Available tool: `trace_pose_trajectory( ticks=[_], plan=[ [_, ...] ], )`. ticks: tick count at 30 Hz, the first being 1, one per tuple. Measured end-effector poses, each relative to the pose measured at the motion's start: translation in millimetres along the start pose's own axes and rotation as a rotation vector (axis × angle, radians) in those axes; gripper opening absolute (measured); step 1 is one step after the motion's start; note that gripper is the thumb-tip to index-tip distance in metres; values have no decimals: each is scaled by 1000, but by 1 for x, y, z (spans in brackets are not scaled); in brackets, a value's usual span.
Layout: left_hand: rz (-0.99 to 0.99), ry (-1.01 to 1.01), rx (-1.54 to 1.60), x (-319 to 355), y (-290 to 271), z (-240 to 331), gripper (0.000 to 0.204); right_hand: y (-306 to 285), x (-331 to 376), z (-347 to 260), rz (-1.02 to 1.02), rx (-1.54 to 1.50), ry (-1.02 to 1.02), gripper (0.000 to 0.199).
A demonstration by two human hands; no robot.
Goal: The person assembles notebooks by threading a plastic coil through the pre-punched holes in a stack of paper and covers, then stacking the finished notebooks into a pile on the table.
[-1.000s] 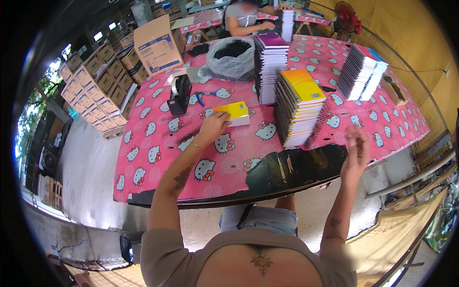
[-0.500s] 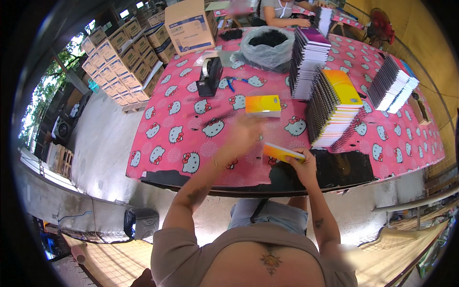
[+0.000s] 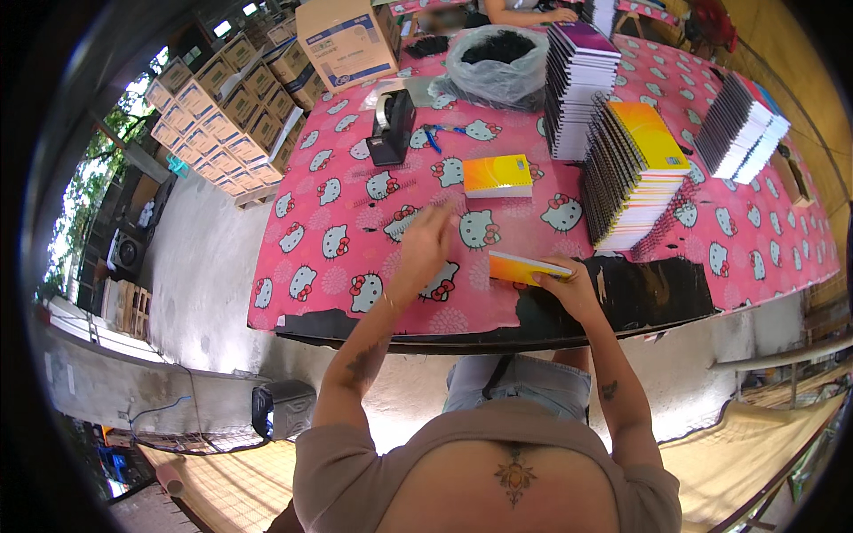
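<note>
Pink cloth [image 3: 498,306] covers the table in the head view. The right hand [image 3: 573,289] clamps 1 yellow-orange pad [image 3: 515,268] between thumb and fingers, near the table's front edge. The left hand [image 3: 428,240] reaches low over the cloth beside dark coils [image 3: 402,187]; it is blurred, so I cannot tell whether its fingers are apart or pinching a coil. A short pile [image 3: 498,178] of similar pads sits just beyond.

A loose grip could let the pad slip off the edge, and a careless pull could bend or tangle a coil. The yellow stack [image 3: 640,178] stands near the right forearm; an elbow knock might topple it.

Printing in blue marks the open carton [image 3: 348,49], and small labels show on the boxes [image 3: 222,115]; the pad's cover carries no wording I can make out.
</note>
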State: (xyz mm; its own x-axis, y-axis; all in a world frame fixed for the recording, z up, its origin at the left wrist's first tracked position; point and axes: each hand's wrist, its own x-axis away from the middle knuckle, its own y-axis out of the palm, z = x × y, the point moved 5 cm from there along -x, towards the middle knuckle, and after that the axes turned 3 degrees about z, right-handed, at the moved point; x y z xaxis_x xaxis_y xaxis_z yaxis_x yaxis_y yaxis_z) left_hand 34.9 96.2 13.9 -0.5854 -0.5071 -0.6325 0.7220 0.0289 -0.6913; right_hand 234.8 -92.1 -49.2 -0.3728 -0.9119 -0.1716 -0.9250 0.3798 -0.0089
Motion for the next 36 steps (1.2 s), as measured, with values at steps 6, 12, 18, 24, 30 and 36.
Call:
trace_pose_trajectory(
  ticks=[6,12,18,24,30,36],
  plan=[
    [-5,-164,484,35,-9,48,17,5,3,-6,2,-20,86,24],
    [-31,-192,449,38,-13,51,14,5,3,-13,-13,19,55,22],
    [-100,-221,351,34,-13,45,12,5,2,-10,-3,31,27,23],
    [-178,-208,359,32,-7,39,15,3,3,-3,6,2,45,23],
    [-198,-302,457,24,-5,41,15,1,3,-4,9,17,44,23],
    [-211,131,254,28,-11,44,25,6,6,-4,-21,200,-7,22]
  ],
)
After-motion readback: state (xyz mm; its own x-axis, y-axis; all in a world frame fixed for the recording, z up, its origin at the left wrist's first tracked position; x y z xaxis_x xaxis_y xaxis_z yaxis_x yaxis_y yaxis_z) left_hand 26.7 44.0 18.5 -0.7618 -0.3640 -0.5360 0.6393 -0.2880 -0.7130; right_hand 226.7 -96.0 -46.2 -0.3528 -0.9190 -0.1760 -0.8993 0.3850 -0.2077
